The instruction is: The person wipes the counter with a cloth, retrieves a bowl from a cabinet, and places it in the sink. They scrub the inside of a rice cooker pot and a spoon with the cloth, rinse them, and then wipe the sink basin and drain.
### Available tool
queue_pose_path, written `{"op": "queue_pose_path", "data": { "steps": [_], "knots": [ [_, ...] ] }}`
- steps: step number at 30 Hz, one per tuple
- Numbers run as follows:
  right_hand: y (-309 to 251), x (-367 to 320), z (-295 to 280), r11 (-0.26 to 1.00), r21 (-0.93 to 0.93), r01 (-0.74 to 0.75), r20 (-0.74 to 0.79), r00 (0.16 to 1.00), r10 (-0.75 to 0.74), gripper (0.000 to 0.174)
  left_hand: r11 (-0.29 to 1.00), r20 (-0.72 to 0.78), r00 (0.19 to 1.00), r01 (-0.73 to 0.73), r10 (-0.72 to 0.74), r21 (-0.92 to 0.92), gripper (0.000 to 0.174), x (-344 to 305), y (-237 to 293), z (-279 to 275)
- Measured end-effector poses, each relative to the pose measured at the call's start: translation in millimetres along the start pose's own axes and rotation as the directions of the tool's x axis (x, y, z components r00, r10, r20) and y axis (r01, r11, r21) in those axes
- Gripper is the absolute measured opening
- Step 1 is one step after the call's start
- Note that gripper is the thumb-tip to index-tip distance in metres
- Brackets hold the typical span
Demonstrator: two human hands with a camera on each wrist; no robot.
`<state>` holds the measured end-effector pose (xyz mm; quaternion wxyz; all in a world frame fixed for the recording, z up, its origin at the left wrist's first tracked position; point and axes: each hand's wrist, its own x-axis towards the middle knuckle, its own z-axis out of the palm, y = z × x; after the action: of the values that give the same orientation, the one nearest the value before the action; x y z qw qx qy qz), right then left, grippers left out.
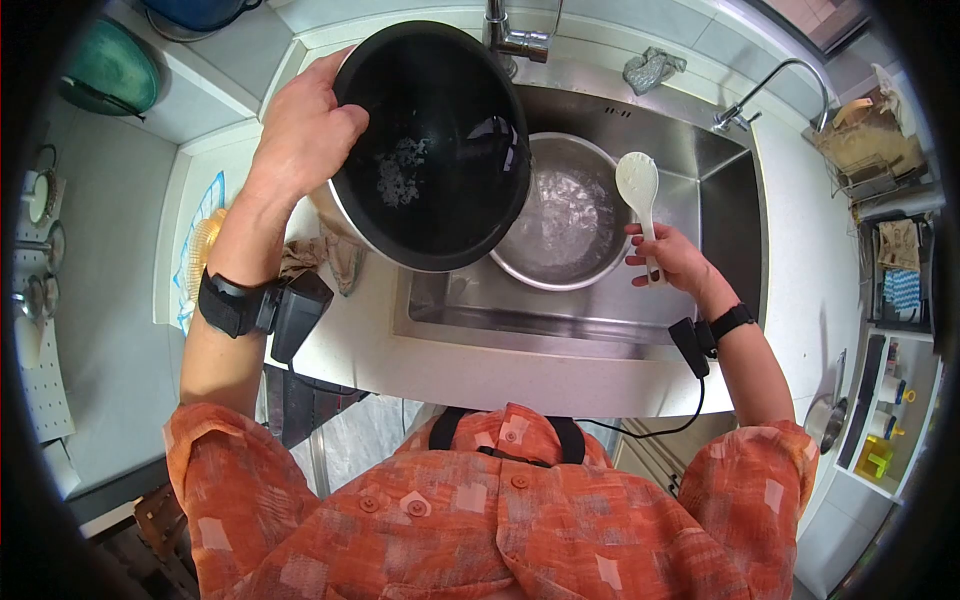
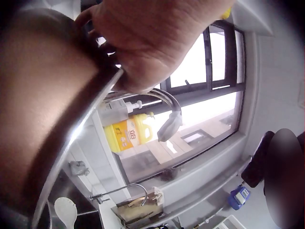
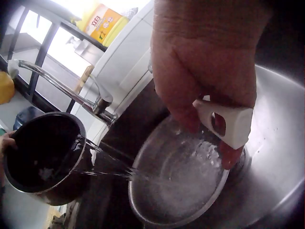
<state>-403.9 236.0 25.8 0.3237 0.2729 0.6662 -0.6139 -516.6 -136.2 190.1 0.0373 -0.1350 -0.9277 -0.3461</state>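
Observation:
A black-lined cooking pot (image 1: pixel 440 130) is tilted over the left side of the sink (image 1: pixel 728 205), with my left hand (image 1: pixel 308 135) gripping its rim. A small patch of white grains (image 1: pixel 402 172) clings to the dark inside. In the right wrist view, water (image 3: pixel 116 164) streams from the pot's edge into a round metal basin (image 1: pixel 556 286) standing in the sink. My right hand (image 1: pixel 682 264) holds a white rice paddle (image 1: pixel 638 180) by its handle, head pointing away from me, beside the basin's right rim. Bubbles and ripples cover the basin's water.
Behind the sink stands a chrome faucet (image 1: pixel 522 42), close to the pot's rim. A thin curved tap (image 1: pixel 800 68) rises at the back right. Crumpled plastic (image 1: pixel 652 70) lies on the back ledge; crumpled cloths (image 1: pixel 343 262) lie left of the sink. A yellow detergent jug (image 2: pixel 128 134) stands by the window.

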Motion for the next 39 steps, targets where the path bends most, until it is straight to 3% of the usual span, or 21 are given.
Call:
{"op": "queue_pose_path", "data": {
  "steps": [10, 17, 20, 21, 26, 28, 29, 31, 33, 35, 37, 39],
  "knots": [
    [-4, -7, 2, 1.000, 0.021, 0.009, 0.016, 1.000, -0.009, 0.036, 0.994, -0.005, 1.000, 0.015, -0.015, 0.109, 0.047, 1, 9, 1],
    [-18, -15, 9, 0.999, 0.024, 0.034, 0.049, 0.998, -0.035, 0.038, 0.998, -0.033, 0.999, 0.034, -0.032, 0.044, 0.047, 1, -3, -3],
    [-35, -25, 14, 0.993, 0.075, 0.095, 0.101, 0.990, -0.102, 0.039, 0.996, -0.025, 0.997, 0.070, -0.071, -0.049, 0.046, 0, -17, -12],
    [-44, -31, 16, 0.985, 0.105, 0.138, 0.131, 0.980, -0.151, 0.040, 0.982, -0.013, 0.995, 0.097, -0.100, -0.160, 0.046, -2, -23, -15],
    [-103, -79, 50, 0.948, -0.039, 0.315, 0.213, 0.930, -0.300, 0.039, 0.880, 0.016, 0.980, 0.186, -0.200, -0.437, 0.045, -7, -76, -36],
    [-128, -93, 69, 0.894, -0.158, 0.420, 0.302, 0.882, -0.361, 0.037, 0.772, 0.060, 0.969, 0.228, -0.240, -0.593, 0.047, -9, -101, -42],
    [-143, -99, 80, 0.888, -0.173, 0.426, 0.317, 0.878, -0.359, 0.037, 0.768, 0.041, 0.967, 0.226, -0.252, -0.599, 0.047, -12, -110, -44],
    [-175, -109, 105, 0.781, -0.434, 0.450, 0.361, 0.881, -0.307, 0.035, 0.649, 0.106, 0.953, 0.272, -0.284, -0.711, 0.050, -18, -125, -47],
    [-201, -106, 134, 0.723, -0.494, 0.482, 0.384, 0.868, -0.316, 0.034, 0.583, 0.127, 0.941, 0.297, -0.314, -0.756, 0.051, -22, -144, -47],
    [-225, -97, 161, 0.540, -0.660, 0.522, 0.416, 0.853, -0.317, 0.033, 0.564, 0.111, 0.929, 0.306, -0.354, -0.767, 0.051, -28, -147, -48],
    [-239, -82, 187, 0.470, -0.705, 0.531, 0.422, 0.847, -0.324, 0.034, 0.526, 0.122, 0.926, 0.308, -0.358, -0.793, 0.050, -31, -156, -47],
    [-252, -66, 211, 0.258, -0.831, 0.492, 0.416, 0.859, -0.298, 0.036, 0.496, 0.117, 0.942, 0.269, -0.315, -0.826, 0.046, -32, -165, -44]
  ]
}}
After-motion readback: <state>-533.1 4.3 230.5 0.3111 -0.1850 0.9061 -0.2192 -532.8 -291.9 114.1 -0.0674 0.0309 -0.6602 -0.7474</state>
